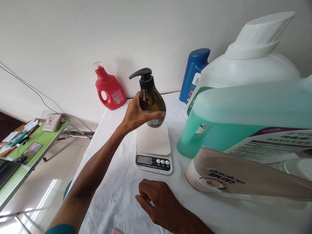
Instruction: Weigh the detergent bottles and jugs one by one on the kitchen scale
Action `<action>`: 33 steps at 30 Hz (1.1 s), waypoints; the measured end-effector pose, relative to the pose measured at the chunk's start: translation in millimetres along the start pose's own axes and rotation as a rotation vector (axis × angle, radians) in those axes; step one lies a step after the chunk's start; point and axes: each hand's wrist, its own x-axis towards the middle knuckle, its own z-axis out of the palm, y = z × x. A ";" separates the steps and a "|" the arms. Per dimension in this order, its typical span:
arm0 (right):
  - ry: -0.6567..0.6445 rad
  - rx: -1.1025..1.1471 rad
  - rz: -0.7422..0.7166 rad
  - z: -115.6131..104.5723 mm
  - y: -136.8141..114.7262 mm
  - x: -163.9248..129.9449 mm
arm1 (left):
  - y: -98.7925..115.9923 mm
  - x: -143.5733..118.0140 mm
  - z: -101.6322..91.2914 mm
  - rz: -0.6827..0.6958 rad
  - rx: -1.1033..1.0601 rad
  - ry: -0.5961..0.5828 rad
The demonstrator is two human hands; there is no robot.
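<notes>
My left hand is closed around the dark, see-through pump bottle, thumb across its front. The bottle has a black pump head and is held over the back part of a white kitchen scale; whether its base touches the scale, I cannot tell. Some liquid shows through its wall. On the scale's front are a small grey display and several round buttons. In front of the scale, my right hand rests on the white cloth with its fingers loosely curled in, and nothing shows in it.
At the back left stands a red jug. Crowding the right side are a blue bottle, a big white jug, a jug of green liquid and a beige Rejoice bottle. A green table lies beyond the left edge.
</notes>
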 end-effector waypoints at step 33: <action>-0.007 0.001 0.007 -1.2 -0.4 1.6 | -15.2 -66.4 -17.8 -0.078 -0.062 -0.156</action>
